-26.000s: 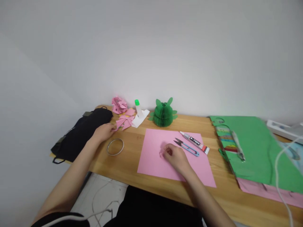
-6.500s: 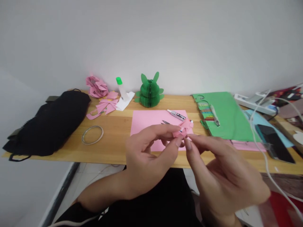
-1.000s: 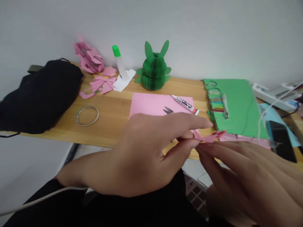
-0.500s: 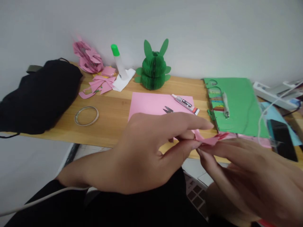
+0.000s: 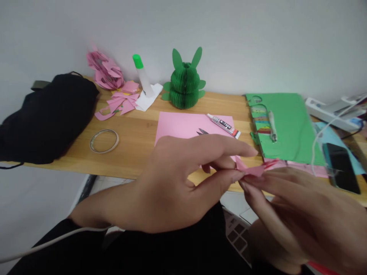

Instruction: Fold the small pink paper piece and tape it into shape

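Observation:
Between my two hands, in front of the table's near edge, is a small piece of pink paper [image 5: 254,170] with red marks toward its right end. My left hand [image 5: 183,183] pinches its left side between thumb and fingers. Close against it, my right hand [image 5: 304,206] grips the lower right side with thumb and forefinger; its other fingers are partly hidden. Behind my left hand lies a pink sheet [image 5: 177,124], partly covered. On that sheet are the dark tips of scissors [image 5: 203,131] and a glue tube [image 5: 223,125] marked B-7000.
A green honeycomb-paper rabbit [image 5: 185,88] and a green-capped glue stick [image 5: 142,74] stand at the back. Leftward are pink scraps [image 5: 123,101], a tape roll [image 5: 104,141] and a black bag [image 5: 48,118]. On the right lie green sheets [image 5: 289,126] and a phone [image 5: 342,168].
The view has shifted very slightly, so the table items sit a little further left. Both hands keep nearly the same pinch on the pink paper.

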The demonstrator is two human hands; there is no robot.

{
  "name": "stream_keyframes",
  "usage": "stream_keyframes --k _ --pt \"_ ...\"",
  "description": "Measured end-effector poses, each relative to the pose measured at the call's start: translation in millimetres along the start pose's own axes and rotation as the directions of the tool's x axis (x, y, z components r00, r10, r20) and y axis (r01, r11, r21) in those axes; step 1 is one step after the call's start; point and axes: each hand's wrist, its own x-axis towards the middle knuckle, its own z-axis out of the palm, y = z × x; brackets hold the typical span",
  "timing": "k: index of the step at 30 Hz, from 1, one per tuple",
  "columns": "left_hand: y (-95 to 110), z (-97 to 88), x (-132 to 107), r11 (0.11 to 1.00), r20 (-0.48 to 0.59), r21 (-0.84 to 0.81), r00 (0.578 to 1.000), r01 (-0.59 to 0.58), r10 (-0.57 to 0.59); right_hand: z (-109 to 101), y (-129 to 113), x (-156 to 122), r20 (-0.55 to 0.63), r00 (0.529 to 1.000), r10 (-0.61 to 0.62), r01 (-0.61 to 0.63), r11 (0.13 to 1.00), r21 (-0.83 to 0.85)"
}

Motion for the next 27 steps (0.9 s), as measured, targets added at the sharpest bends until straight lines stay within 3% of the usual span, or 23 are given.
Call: stream_keyframes --k 2,4,5,7,10,12,14,17,21,23,24,25,27 --pt "1 0.2 -1 1.000 0.010 -0.002 1.000 0.022 -0.022 -3 6 -2 0.074 0.988 -0.132 0.130 0.991 0.037" --pt "1 1.0 -3 0.999 0.005 -0.009 0.999 0.039 -0.039 -3 2 -2 0.059 0.984 -0.170 0.168 0.985 0.035" --pt "1 1.6 -4 0.999 -0.002 -0.017 0.999 0.040 -0.040 -2 -3 0 0.028 0.990 -0.141 0.140 0.989 0.036" --pt "1 2.8 -5 0.998 -0.021 -0.048 0.999 0.040 -0.041 3 -18 3 -0.117 0.989 0.094 -0.090 0.995 0.039" --pt "1 4.3 -5 0.993 -0.024 -0.101 0.998 0.060 -0.063 6 -27 4 -0.143 0.977 0.155 -0.149 0.987 0.054" --pt "0 5.1 -5 0.990 -0.023 -0.126 0.997 0.065 -0.069 2 -16 1 -0.084 0.996 0.032 -0.032 0.999 0.005" --pt "0 5.5 -4 0.989 -0.032 -0.143 0.998 0.043 -0.049 -5 3 -5 0.055 0.976 -0.210 0.212 0.976 -0.036" --pt "1 5.5 -3 0.993 -0.030 -0.114 0.999 0.018 -0.021 -11 21 -11 0.095 0.956 -0.279 0.286 0.955 -0.073" --pt "2 4.1 -4 0.998 -0.024 -0.070 1.000 -0.008 0.006 -3 -1 -4 0.032 0.979 -0.199 0.200 0.979 -0.027" --pt "2 3.3 -4 0.998 -0.027 -0.068 1.000 -0.004 0.002 2 -18 0 -0.134 0.986 0.098 -0.102 0.994 -0.025" --pt "2 3.0 -4 0.998 -0.023 -0.066 1.000 0.007 -0.008 4 -22 1 -0.152 0.979 0.135 -0.137 0.990 -0.008" --pt "2 2.9 -4 0.998 -0.016 -0.065 1.000 0.018 -0.019 4 -23 0 -0.163 0.977 0.134 -0.138 0.990 -0.014" --pt "2 3.1 -4 0.997 -0.013 -0.073 0.999 0.032 -0.033 1 -15 -4 -0.028 1.000 0.000 -0.001 0.999 -0.034"
